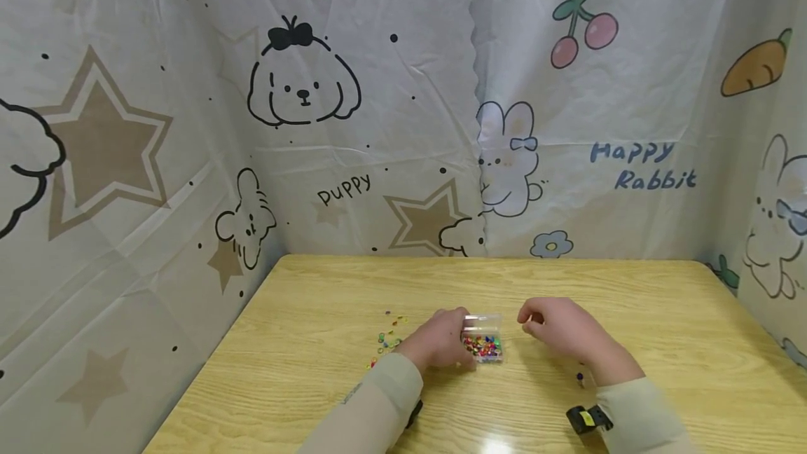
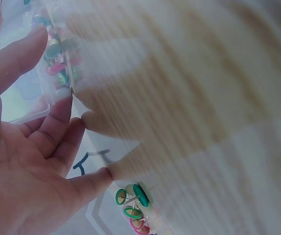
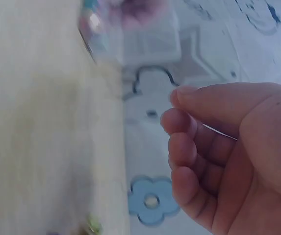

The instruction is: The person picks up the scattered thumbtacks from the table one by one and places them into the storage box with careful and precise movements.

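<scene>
A small clear plastic box (image 1: pixel 483 328) with its transparent lid raised stands on the table, part filled with colorful thumbtacks (image 1: pixel 484 348). My left hand (image 1: pixel 441 340) holds the box by its left side; in the left wrist view the thumb (image 2: pixel 25 56) and fingertips are at its walls. To the right of the box, my right hand (image 1: pixel 563 328) hovers with curled fingers. In the right wrist view its thumb tip is close to the index fingertip (image 3: pixel 175 120), and nothing shows between them.
Loose thumbtacks (image 1: pixel 381 338) lie scattered left of the box, partly behind my left forearm; green and pink ones (image 2: pixel 140 195) show in the left wrist view. A few small tacks (image 1: pixel 580 376) lie by my right wrist. Printed curtains (image 1: pixel 403 90) enclose the wooden table (image 1: pixel 328 286).
</scene>
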Tool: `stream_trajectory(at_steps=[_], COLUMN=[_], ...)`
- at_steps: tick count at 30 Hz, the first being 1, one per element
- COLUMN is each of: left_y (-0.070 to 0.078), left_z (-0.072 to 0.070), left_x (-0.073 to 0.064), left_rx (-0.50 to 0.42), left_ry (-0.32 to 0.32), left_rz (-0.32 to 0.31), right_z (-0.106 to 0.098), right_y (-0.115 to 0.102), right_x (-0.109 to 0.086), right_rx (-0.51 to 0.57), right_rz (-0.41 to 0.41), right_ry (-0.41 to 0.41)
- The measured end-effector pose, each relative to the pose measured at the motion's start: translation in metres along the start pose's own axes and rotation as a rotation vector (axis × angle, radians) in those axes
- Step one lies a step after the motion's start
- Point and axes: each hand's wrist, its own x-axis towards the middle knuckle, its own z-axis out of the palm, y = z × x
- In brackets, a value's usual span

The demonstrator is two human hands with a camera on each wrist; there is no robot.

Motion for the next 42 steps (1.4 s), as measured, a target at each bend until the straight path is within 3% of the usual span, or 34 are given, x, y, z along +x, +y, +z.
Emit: stream_trajectory(at_steps=[7, 13, 24, 35, 42], left_y=[0.000, 0.001, 0.000, 0.002, 0.002], left_z=[0.000, 0.000, 0.000, 0.000, -0.001], left_x=[-0.001, -0.002, -0.003, 0.001, -0.001], left_rx=[0.005, 0.005, -0.014, -0.016, -0.024], left_ry=[0.000, 0.003, -0.004, -0.005, -0.010], left_rz=[0.004, 0.002, 0.003, -0.017, -0.015], right_z=[-0.028, -0.037, -0.029, -0.019, -0.018], right_y=[0.030, 0.051, 0.068, 0.074, 0.067], right_x=[-0.011, -0.018, -0.022, -0.019, -0.020], right_rx=[-0.031, -0.040, 0.004, -0.022, -0.049], right_rz=[0.070, 0.113, 0.197, 0.179, 0.148], right_ry=[0.014, -0.034, -0.129, -0.101, -0.064])
